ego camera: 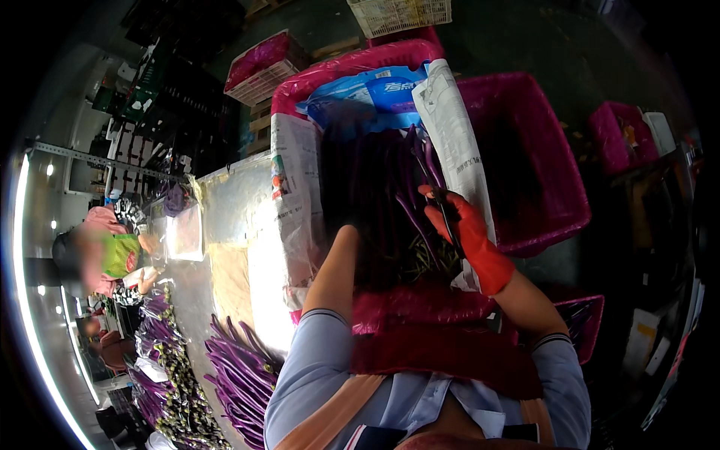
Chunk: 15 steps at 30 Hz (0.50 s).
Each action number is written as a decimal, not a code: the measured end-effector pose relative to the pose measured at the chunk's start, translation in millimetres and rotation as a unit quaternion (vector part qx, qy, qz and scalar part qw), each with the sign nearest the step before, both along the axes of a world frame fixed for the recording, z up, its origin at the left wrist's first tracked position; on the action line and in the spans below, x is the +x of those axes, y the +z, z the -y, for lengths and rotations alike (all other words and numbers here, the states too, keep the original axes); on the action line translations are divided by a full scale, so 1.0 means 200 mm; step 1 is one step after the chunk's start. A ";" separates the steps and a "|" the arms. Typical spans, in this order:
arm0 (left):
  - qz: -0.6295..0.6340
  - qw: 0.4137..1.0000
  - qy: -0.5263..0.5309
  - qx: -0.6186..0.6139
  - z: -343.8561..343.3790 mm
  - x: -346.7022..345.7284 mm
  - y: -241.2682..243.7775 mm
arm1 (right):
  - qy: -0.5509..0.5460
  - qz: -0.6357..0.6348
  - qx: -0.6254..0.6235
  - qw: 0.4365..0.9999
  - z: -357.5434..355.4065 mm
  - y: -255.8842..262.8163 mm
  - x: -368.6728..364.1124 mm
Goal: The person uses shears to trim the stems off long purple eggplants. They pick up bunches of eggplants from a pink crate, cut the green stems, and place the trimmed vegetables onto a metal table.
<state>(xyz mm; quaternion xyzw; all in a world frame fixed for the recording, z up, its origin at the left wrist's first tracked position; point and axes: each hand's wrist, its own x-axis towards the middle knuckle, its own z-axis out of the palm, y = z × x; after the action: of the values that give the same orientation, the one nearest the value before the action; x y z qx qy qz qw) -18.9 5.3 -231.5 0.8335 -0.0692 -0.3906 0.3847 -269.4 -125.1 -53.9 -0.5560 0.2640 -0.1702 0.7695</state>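
My right hand [464, 230], in a red rubber glove, is closed around a slim black tool [444, 216] whose exact kind I cannot tell. It is over the right side of a pink plastic-lined crate [360, 59]. Inside the crate lie long purple eggplants [413, 208], with green stems or trimmings [424, 259] near the close end. Newspaper [295, 185] covers both long sides, and a blue printed plastic sheet [365, 93] lines the far end. My left forearm [332, 264] reaches into the crate's left side; the hand is lost in dark shadow.
Left of the crate, a metal worktable [233, 194] holds a pile of purple eggplants [242, 377] and bagged ones [154, 326]. A co-worker [109, 253] stands across it. An empty-looking pink crate [523, 169] stands at right; more crates [264, 64] stand beyond.
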 end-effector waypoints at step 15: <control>-0.024 0.999 -0.026 -0.014 -0.09 0.07 0.07 | 0.040 -0.013 0.113 0.993 0.03 0.10 0.00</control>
<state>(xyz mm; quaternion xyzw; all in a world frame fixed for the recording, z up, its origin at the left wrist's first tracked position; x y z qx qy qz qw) -4.0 22.8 -217.2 0.8165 -0.0868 -0.4190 0.3875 -269.3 -131.1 -33.3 -0.4776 0.2689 -0.1015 0.8302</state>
